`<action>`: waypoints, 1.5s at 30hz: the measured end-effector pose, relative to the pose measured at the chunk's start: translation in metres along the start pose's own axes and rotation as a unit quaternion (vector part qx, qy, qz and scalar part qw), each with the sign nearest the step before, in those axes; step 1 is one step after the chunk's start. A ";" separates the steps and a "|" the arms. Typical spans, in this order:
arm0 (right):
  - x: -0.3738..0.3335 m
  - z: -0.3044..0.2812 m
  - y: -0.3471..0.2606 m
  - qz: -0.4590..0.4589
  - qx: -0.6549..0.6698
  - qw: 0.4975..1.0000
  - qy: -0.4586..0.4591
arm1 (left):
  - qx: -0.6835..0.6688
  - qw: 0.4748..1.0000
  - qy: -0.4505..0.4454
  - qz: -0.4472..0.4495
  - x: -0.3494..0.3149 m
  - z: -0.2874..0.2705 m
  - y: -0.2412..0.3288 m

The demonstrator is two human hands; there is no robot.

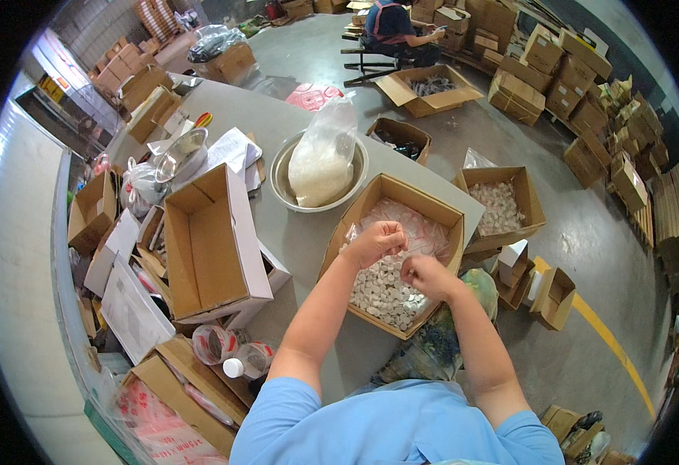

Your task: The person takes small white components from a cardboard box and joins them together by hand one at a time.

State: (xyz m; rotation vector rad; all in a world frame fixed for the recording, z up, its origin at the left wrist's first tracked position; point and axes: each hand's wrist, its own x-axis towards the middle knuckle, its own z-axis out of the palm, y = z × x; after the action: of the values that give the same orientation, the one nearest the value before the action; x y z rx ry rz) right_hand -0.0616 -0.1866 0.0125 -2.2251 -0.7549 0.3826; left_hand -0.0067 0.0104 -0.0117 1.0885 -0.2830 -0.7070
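- The small white round pieces (386, 294) lie loose across the near part of a cardboard box (425, 200), with clear plastic (413, 225) toward its far side.
- The left hand (380, 242) is above them, fingers bent inward; I cannot tell whether its tips pinch anything.
- The right hand (430, 279), just beside it and blurred, also has curled fingers; its grip cannot be told.
- Working low, inside the box walls, seems wise: a dropped piece should fall back among the others.
- A light fingertip hold probably suits such small parts, with the plastic kept clear of the fingers.
- The box rests on the grey table (302, 260), near a metal bowl (279, 177).
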 end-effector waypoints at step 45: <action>-0.007 -0.067 0.040 0.187 0.074 0.906 0.372 | 0.254 0.967 -0.008 0.032 0.000 0.035 -0.006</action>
State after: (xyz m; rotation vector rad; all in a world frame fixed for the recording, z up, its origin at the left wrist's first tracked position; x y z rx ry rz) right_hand -0.0191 -0.2499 0.0291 -2.1198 0.1093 -0.2345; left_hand -0.0276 -0.0163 -0.0008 1.5533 -0.5311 -0.5990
